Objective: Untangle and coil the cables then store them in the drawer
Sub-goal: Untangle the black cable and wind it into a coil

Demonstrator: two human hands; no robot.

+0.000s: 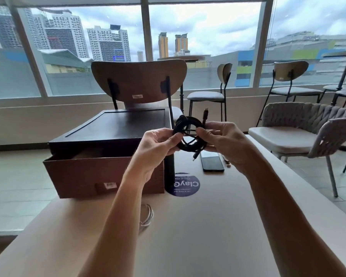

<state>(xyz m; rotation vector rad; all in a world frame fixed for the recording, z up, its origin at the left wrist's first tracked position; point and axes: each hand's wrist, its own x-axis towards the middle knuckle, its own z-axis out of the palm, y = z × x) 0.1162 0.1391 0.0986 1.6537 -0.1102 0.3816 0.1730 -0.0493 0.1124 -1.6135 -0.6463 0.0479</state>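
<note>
A black cable is wound into a small coil and held in the air above the table. My left hand pinches the coil's left side and my right hand grips its right side. One plug end sticks up behind the coil, another hangs down below it. The dark wooden box stands on the table to the left, its brown drawer pulled out toward me. A pale coiled cable lies on the table, partly hidden by my left forearm.
A black phone lies on the beige table under my hands, beside a round blue sticker. A small metal item sits right of the phone. A brown chair stands behind the box, and more chairs stand to the right.
</note>
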